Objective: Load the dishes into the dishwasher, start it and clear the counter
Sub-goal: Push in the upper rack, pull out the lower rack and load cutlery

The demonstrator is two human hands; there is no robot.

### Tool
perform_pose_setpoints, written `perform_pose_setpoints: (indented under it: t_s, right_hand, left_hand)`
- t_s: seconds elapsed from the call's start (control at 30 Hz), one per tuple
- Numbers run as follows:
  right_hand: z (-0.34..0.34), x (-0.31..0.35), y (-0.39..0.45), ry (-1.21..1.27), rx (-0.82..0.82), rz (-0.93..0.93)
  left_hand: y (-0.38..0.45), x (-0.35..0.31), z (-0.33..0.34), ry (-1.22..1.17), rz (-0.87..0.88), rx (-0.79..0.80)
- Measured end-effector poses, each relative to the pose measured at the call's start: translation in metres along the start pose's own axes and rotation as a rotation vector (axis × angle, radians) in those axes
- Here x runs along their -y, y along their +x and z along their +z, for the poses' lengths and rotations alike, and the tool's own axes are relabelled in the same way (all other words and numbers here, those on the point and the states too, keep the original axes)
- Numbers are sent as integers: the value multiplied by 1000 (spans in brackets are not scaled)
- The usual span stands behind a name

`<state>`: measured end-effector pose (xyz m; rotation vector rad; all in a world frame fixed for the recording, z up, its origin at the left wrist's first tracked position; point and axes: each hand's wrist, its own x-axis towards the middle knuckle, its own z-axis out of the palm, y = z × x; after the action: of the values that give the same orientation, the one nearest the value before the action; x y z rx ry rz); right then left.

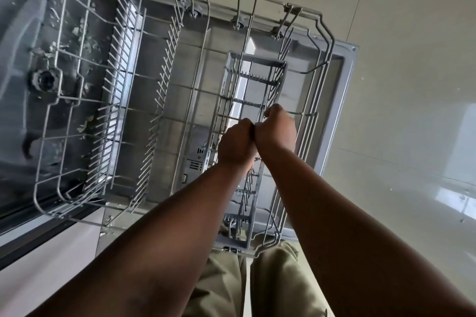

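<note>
Where rack [61,41] overhangs door [346,64] | left hand [235,143], right hand [277,130] grasping cutlery basket [253,59] | floor [412,33] beside

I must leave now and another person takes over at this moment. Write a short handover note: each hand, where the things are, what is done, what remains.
Left hand and right hand: both over the cutlery basket, fingers curled at its wires; what they grip is hidden.
Lower rack: pulled out over the open dishwasher door, no dishes visible in it. Food scraps lie on the tub floor.
Done: door open, rack out.
Left: load the dishes, start the machine, clear the counter (not in view).
</note>
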<state>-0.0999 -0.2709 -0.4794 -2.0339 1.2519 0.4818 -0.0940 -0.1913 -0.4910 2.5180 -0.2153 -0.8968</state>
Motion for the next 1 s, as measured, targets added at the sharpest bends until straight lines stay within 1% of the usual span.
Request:
perform_pose_setpoints:
  t_s: [0.17,0.3,0.43,0.6,0.77,0.87,1.0]
  right_hand:
    - [1,6,-1,-117,-13,8]
    - [1,7,-1,-194,-10,-32]
    - [-1,9,3,-266,11,-29]
    - [-8,18,9,-279,35,9]
    - [-14,19,19,-251,46,49]
    - [-19,17,23,-177,70,58]
    - [-19,10,26,-127,99,57]
  left_hand:
    - [4,6,3,-14,-3,36]
    - [13,10,-7,-4,33,111]
    - [23,15,-17,-125,23,175]
    - [30,19,-15,-358,-103,273]
    - [32,17,-11,-417,-151,270]
    - [34,16,-13,-364,-124,286]
    - [33,15,-10,-426,-154,214]
